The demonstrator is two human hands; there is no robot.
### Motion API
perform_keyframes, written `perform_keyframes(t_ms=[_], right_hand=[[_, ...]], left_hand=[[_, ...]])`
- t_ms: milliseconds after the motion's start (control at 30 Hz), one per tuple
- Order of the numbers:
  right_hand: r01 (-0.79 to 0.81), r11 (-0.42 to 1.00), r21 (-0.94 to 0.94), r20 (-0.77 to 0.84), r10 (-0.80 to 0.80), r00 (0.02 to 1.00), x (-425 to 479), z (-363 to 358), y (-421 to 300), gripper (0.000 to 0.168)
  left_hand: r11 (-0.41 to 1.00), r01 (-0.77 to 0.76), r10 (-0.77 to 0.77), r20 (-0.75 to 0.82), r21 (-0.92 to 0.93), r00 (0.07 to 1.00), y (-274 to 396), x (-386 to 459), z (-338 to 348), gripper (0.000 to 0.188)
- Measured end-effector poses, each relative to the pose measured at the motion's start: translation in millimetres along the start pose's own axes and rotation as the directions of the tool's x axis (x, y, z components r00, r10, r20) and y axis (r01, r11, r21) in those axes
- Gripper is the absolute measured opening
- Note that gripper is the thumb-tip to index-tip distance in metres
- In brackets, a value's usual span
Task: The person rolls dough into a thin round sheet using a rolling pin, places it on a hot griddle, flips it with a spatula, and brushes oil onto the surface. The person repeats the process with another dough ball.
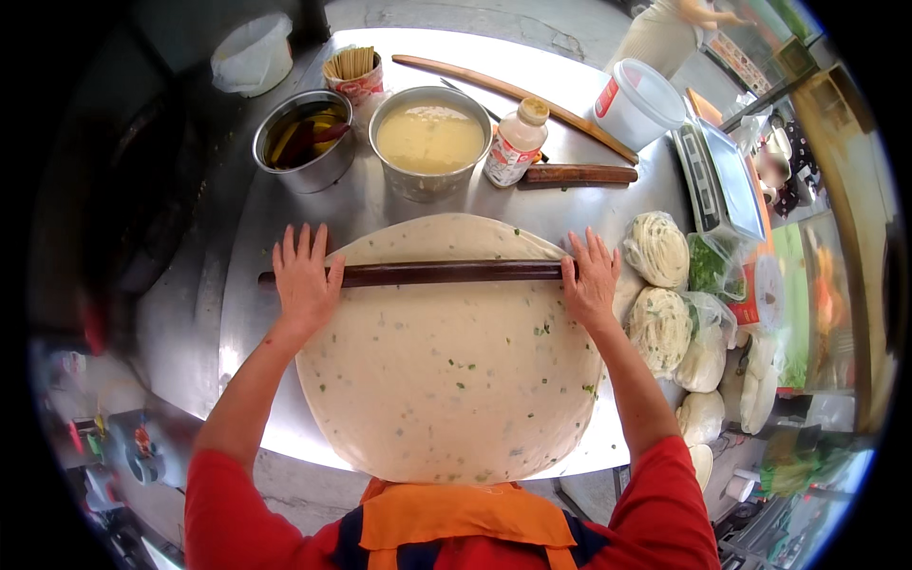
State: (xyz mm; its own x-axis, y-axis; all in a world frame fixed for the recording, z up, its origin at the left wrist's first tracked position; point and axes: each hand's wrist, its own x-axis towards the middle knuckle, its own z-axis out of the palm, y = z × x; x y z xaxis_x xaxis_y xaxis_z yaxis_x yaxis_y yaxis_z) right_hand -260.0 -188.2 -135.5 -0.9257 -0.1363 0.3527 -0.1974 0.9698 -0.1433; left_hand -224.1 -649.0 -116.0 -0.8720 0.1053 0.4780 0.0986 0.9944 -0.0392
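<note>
A large, thin round of dough [449,370] flecked with chopped green herbs covers the middle of the metal worktop. Across its far part lies a dark wooden rolling pin [452,273]. My left hand [305,278] rests on the pin near its left end, fingers spread and pointing away from me. On the pin's right end lies my right hand [593,278], also palm down with spread fingers. Neither hand is wrapped around the pin. The dough reaches past the pin at the far side, and its near edge meets the orange apron [463,516].
Beyond the dough stand a pot of dark liquid [306,142], a pot of pale yellow liquid [429,139], a plastic bottle [516,142] and a short wooden rod [581,174]. Bagged dough coils [657,249] and a scale [719,178] line the right. A person [655,35] stands beyond.
</note>
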Motion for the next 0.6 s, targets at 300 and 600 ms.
perform_keyframes(t_ms=[300,600], right_hand=[[-0.119,0.989,0.091,-0.109,0.128,0.986,122.3,51.5,0.6,0.046],[-0.023,0.994,-0.103,0.040,0.027,0.999,83.3,33.0,4.5,0.040]], left_hand=[[0.942,0.191,-0.168,0.102,-0.275,0.980,-24.1,85.6,48.8,0.027],[0.977,0.079,-0.067,0.068,-0.196,0.995,-33.0,43.6,40.7,0.040]])
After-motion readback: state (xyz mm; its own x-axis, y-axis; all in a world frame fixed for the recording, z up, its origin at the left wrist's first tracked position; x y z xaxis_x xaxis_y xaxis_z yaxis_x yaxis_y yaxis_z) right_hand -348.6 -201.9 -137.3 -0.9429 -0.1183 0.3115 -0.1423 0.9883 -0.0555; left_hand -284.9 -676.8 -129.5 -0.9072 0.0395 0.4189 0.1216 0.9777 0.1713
